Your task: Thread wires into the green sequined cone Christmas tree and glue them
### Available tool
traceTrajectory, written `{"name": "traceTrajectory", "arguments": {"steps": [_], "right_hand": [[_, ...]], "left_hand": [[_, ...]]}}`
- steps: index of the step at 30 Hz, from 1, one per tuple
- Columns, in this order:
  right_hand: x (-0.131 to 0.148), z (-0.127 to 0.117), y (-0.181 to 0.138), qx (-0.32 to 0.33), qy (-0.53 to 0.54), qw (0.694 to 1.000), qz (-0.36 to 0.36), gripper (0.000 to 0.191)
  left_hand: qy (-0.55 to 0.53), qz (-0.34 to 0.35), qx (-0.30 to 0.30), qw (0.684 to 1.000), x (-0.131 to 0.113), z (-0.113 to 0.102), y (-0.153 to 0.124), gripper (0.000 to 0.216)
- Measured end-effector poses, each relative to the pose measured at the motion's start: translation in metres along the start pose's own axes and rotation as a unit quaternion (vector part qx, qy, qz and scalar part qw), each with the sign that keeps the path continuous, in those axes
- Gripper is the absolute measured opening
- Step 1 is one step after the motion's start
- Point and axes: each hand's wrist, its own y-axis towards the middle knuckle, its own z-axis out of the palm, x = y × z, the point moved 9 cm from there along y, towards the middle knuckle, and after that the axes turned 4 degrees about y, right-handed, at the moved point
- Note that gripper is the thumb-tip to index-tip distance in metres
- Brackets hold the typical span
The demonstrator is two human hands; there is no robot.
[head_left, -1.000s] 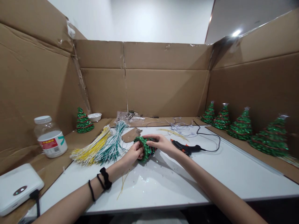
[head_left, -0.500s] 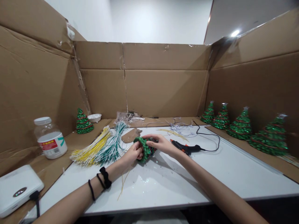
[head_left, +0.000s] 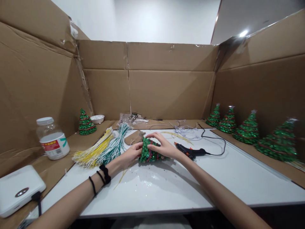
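Observation:
A small green tinsel Christmas tree (head_left: 148, 155) with red trim lies on its side just above the white board, its wide base toward the left. My right hand (head_left: 162, 147) is closed over its upper side, thumb and fingers spread across the green layers. At the base end, my left hand (head_left: 133, 152) grips the tree, its fingertips partly hidden behind the rim. Just left of it lie bundles of green-and-white (head_left: 114, 146) and yellow-and-white stems (head_left: 95, 152). Behind the tree is a brown cardboard piece (head_left: 133, 137).
A black glue gun (head_left: 194, 151) with orange parts lies right of my hands, its cord trailing back. Several finished trees (head_left: 246, 128) line the right side; another tree (head_left: 86, 123) stands at left. A plastic jar (head_left: 54, 141), white device (head_left: 21, 190) and white bowl (head_left: 97, 119) are also at left.
The tree has turned so its base opening faces away from me to the left and more of its side shows. My left hand has shifted slightly left and out from the base.

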Motion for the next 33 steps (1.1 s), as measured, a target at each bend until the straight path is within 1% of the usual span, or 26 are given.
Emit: {"name": "traceTrajectory", "arguments": {"steps": [5, 9, 15, 19, 23, 30, 33], "right_hand": [[-0.006, 0.009, 0.001, 0.022, 0.068, 0.997, 0.024, 0.036], [-0.009, 0.01, 0.001, 0.018, 0.074, 0.996, 0.034, 0.038], [-0.011, 0.011, 0.0, 0.016, 0.069, 0.996, 0.045, 0.049], [-0.011, 0.012, 0.001, 0.014, 0.055, 0.998, 0.029, 0.044], [-0.011, 0.012, 0.002, 0.008, 0.051, 0.999, 0.014, 0.043], [-0.009, 0.011, 0.003, -0.011, 0.043, 0.999, 0.01, 0.041], [-0.011, 0.011, 0.003, 0.003, 0.054, 0.998, 0.017, 0.042]], "left_hand": [[-0.01, 0.013, -0.007, 1.0, 0.004, -0.001, 0.003, 0.044], [-0.008, 0.029, -0.022, 0.999, 0.004, -0.001, 0.005, 0.04], [-0.007, 0.039, -0.027, 0.999, 0.003, 0.001, 0.004, 0.042], [-0.008, 0.038, -0.025, 0.999, 0.003, 0.002, 0.003, 0.042], [0.005, 0.033, -0.032, 0.999, 0.005, 0.0, 0.002, 0.041], [-0.004, 0.028, -0.026, 0.999, 0.009, -0.002, 0.005, 0.041], [-0.003, 0.027, -0.021, 0.999, 0.009, -0.002, 0.005, 0.04]]}}
